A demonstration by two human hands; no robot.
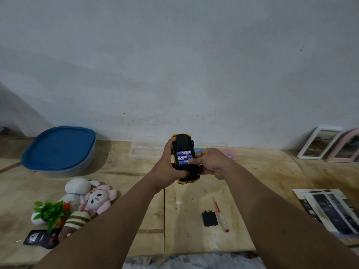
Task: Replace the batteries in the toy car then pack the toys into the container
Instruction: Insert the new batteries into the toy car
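Picture frames (318,143) against wall; photo prints (330,208), perhaps glossy.

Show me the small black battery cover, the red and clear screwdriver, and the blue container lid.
small black battery cover (209,219), head view, flat middle
red and clear screwdriver (220,214), head view, mid-shaft
blue container lid (60,148), head view, top centre

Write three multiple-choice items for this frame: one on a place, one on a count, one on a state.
1. Where is the black battery cover?
A. On the car
B. On the table beside the red-tipped screwdriver
C. Under the plush toys

2. How many batteries show in the toy car?
A. One
B. Three
C. Five

3. What state is the blue-lidded container in?
A. Lid on
B. Lid off
C. Tipped over

Answers: B, the cover lies on the wood next to the screwdriver; B, three blue-and-white cells sit side by side in the open bay; A, the blue lid covers the top.

The left hand and right hand hold the car upside down.
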